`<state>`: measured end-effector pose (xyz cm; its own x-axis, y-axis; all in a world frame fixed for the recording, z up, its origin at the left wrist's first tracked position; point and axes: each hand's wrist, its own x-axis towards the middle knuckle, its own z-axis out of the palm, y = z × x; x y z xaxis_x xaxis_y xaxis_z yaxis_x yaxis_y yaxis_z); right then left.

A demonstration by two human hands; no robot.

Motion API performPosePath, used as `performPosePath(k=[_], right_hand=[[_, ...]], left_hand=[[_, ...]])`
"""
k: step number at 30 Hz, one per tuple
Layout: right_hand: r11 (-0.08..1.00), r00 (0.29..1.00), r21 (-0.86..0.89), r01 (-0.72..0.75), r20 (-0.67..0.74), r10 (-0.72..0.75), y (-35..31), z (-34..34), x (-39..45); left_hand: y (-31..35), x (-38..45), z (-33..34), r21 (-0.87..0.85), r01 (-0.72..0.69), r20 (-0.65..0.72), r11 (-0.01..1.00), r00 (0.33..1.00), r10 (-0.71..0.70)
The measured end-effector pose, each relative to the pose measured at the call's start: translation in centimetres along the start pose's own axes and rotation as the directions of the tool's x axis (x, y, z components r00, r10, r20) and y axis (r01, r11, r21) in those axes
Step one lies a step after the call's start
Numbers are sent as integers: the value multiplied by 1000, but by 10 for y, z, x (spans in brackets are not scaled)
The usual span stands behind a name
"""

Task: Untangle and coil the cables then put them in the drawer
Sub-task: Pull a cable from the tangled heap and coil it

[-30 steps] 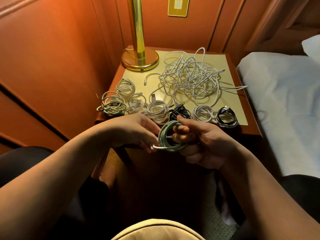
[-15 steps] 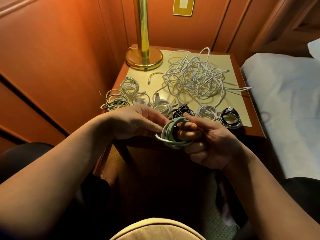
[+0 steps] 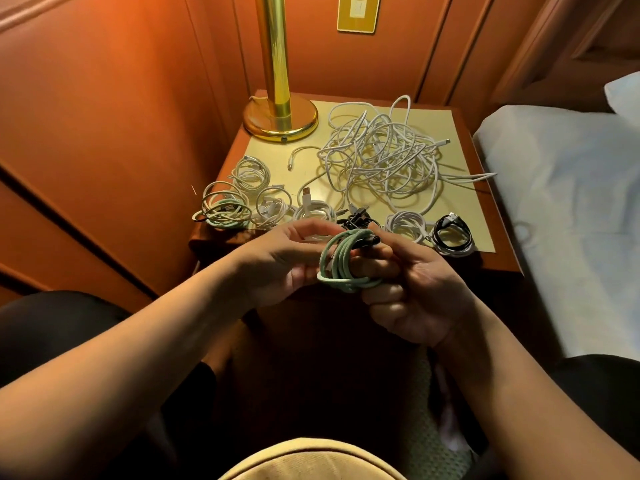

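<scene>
Right hand (image 3: 412, 289) grip clamped round green cable coil (image 3: 341, 263), left hand (image 3: 287, 258) apparently pinching it

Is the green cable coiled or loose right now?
Coiled: green cable sits in stacked loops around the right hand fingers; left hand touches it.
</scene>
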<state>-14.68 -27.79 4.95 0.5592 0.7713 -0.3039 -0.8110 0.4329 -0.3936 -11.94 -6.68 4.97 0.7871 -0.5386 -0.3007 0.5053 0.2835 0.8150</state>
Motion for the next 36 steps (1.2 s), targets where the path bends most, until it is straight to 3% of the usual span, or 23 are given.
performPosePath(k=[4, 7, 9, 11, 14, 19, 22, 25, 27, 32, 36], right_hand=[[998, 992, -7, 57, -110, -57, 0, 3, 0], [994, 967, -56, 93, -234, -103, 3, 7, 3], [992, 955, -54, 118, -269, -128, 4, 9, 4], [988, 941, -75, 138, -301, -154, 4, 8, 5], [982, 932, -143, 121, -324, -162, 4, 8, 7], [982, 928, -182, 54, -353, -116, 12, 6, 13], [975, 921, -219, 25, -375, -108, 13, 7, 14], [955, 902, -295, -30, -420, -101, 12, 9, 14], [947, 890, -317, -46, -443, -105, 11, 11, 13], [904, 856, -425, -42, -483, -187, 13, 19, 13], [854, 827, -516, -60, -505, -247, 18, 22, 18]], left_hand=[[-6, 4, 11, -173, 65, -254, 983, 961, -108], [3, 2, 11, -286, 63, -340, 956, 926, -163], [9, -3, 13, -252, 32, -350, 967, 929, -122], [13, -9, 14, -85, -23, -346, 996, 938, -8], [13, -16, 14, 256, -145, -281, 956, 935, 217], [5, -21, 17, 598, -286, -122, 749, 891, 438], [-1, -17, 11, 739, -403, 68, 540, 842, 535], [-4, -12, 3, 861, -490, 330, 140, 745, 580], [-7, -10, 1, 860, -510, 411, 8, 704, 579], [-16, -7, 8, 844, -536, 396, 4, 628, 670], [-17, -17, 15, 838, -541, 300, 76, 573, 763]])
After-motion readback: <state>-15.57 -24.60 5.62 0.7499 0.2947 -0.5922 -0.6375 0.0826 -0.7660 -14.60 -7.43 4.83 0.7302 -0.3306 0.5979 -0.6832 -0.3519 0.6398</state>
